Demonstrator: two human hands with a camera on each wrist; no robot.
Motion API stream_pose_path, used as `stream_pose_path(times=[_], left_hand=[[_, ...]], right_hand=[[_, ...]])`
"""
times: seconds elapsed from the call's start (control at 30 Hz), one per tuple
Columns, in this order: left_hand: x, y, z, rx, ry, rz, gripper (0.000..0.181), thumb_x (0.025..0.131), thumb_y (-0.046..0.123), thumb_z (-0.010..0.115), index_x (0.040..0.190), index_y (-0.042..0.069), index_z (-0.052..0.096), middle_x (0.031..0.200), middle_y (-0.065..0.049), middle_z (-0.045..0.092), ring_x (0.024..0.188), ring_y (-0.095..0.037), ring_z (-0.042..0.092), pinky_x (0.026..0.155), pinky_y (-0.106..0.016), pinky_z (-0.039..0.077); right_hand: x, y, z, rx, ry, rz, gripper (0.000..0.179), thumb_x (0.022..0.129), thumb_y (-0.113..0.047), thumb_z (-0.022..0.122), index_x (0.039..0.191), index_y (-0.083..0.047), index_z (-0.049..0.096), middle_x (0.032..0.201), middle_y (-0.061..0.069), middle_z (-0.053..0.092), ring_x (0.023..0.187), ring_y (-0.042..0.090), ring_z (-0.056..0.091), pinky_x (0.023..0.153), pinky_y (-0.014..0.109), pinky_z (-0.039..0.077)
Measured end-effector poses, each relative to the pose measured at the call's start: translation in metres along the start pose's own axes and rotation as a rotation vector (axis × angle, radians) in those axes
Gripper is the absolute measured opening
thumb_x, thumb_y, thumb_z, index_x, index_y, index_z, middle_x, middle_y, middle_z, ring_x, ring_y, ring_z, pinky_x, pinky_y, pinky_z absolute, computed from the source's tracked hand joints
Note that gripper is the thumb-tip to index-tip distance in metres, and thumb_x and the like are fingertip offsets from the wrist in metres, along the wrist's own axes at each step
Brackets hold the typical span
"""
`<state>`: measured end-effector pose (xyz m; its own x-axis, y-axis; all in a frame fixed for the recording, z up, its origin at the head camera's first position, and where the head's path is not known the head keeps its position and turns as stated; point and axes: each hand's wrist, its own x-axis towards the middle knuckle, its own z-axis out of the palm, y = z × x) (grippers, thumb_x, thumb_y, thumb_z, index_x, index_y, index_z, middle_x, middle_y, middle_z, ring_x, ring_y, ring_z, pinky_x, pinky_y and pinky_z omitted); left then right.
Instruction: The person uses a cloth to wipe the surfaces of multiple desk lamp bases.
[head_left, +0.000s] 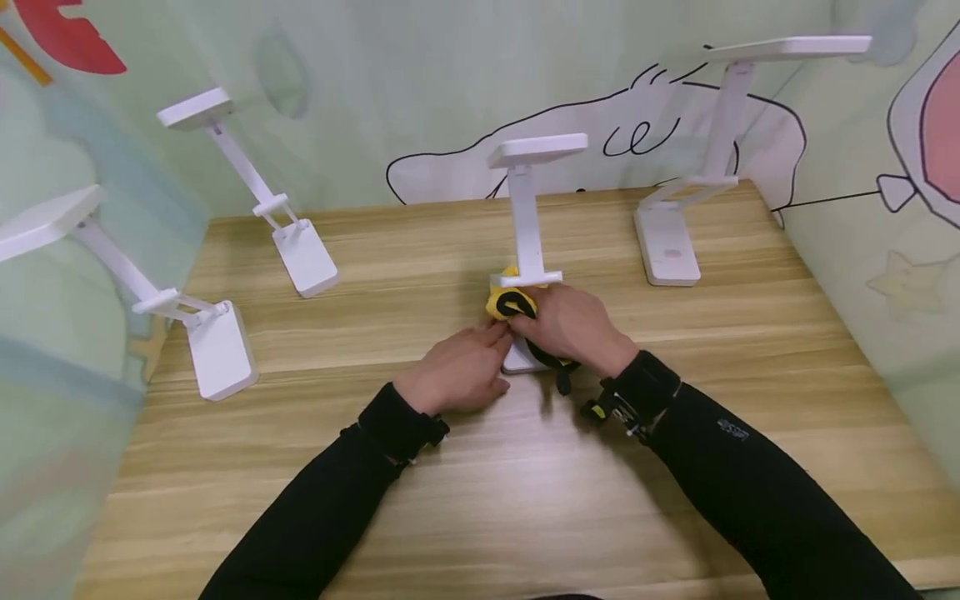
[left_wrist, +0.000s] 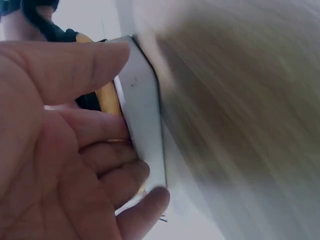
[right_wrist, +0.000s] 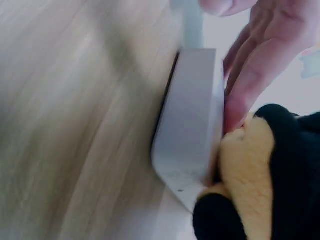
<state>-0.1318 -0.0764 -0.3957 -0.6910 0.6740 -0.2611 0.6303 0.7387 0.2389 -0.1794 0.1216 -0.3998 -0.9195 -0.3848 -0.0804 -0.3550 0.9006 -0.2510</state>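
A white desk lamp (head_left: 525, 215) stands upright in front of me, its base (right_wrist: 192, 107) flat on the table. My right hand (head_left: 573, 325) grips a fuzzy yellow cloth with black edging (head_left: 512, 302) against this base, partly under the lamp's lower arm. Part of the black edging hangs over the base's right side. From the left, my left hand (head_left: 461, 367) rests its fingers on the base, close beside the cloth. In the left wrist view, the thumb and fingers of that hand (left_wrist: 55, 150) lie apart along the base. The right fingertips are hidden by the cloth.
Two more white lamps stand at the left, one nearer (head_left: 222, 350) and one farther back (head_left: 306, 258). Another white lamp (head_left: 667, 246) stands at the back right. Printed curtain-like walls (head_left: 315, 158) border the wooden table (head_left: 420, 500) at the back and both sides.
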Motion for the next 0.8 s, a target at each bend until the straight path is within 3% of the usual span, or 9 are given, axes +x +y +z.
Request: stream_pose_path(times=[0.2,0.33,0.4,0.5,0.63,0.7,0.8], left_hand=[[-0.001,0.001,-0.001,-0.012,-0.028,-0.032,0.079,0.105,0.038,0.064,0.165,-0.001,0.029,0.175,-0.018,0.021,0.162,-0.031,0.023,0.129,-0.046,0.028],[-0.003,-0.001,-0.001,-0.018,-0.024,-0.020,0.079,0.105,0.036,0.064,0.164,-0.002,0.028,0.174,-0.020,0.020,0.162,-0.032,0.023,0.129,-0.041,0.027],[-0.002,-0.001,0.000,-0.023,-0.019,-0.014,0.080,0.105,0.036,0.065,0.165,-0.002,0.027,0.174,-0.021,0.021,0.161,-0.032,0.024,0.129,-0.039,0.027],[-0.001,0.000,0.001,-0.036,-0.007,-0.021,0.078,0.104,0.036,0.066,0.164,0.000,0.031,0.171,-0.020,0.031,0.159,-0.031,0.032,0.127,-0.039,0.032],[0.001,0.001,0.002,-0.037,0.009,-0.031,0.075,0.102,0.036,0.068,0.162,0.001,0.038,0.163,-0.017,0.045,0.151,-0.029,0.044,0.123,-0.039,0.039],[0.001,0.001,0.002,-0.038,0.006,-0.034,0.077,0.102,0.036,0.068,0.163,0.000,0.036,0.166,-0.017,0.042,0.153,-0.029,0.042,0.123,-0.039,0.038],[0.000,0.001,0.003,-0.037,-0.003,-0.033,0.082,0.104,0.035,0.066,0.165,0.000,0.026,0.173,-0.019,0.026,0.160,-0.030,0.028,0.127,-0.038,0.032]], right_hand=[[-0.008,0.012,-0.006,0.056,-0.017,0.131,0.035,0.100,-0.039,0.063,0.109,-0.006,0.070,0.081,0.009,0.068,0.065,0.025,0.062,0.050,0.036,0.046],[-0.020,0.008,-0.017,0.003,-0.036,0.140,0.031,0.099,-0.035,0.063,0.097,-0.005,0.069,0.080,0.010,0.065,0.065,0.026,0.061,0.052,0.037,0.046],[-0.026,0.003,-0.019,-0.043,-0.028,0.111,0.035,0.098,-0.034,0.065,0.106,-0.001,0.071,0.084,0.013,0.064,0.069,0.028,0.062,0.056,0.041,0.049],[-0.027,-0.007,-0.015,-0.064,-0.007,0.027,0.049,0.098,-0.031,0.067,0.135,0.001,0.066,0.105,0.024,0.065,0.079,0.031,0.063,0.063,0.046,0.054],[-0.015,-0.008,-0.003,0.001,-0.026,-0.040,0.063,0.098,-0.030,0.064,0.157,-0.013,0.051,0.123,0.030,0.059,0.077,0.031,0.062,0.060,0.044,0.053],[-0.010,-0.003,0.000,0.019,-0.048,-0.041,0.065,0.098,-0.032,0.062,0.160,-0.019,0.048,0.120,0.029,0.060,0.073,0.030,0.060,0.058,0.043,0.051],[-0.005,0.008,0.000,0.030,-0.056,-0.017,0.065,0.099,-0.036,0.061,0.160,-0.019,0.048,0.112,0.025,0.062,0.074,0.030,0.061,0.061,0.044,0.052]])
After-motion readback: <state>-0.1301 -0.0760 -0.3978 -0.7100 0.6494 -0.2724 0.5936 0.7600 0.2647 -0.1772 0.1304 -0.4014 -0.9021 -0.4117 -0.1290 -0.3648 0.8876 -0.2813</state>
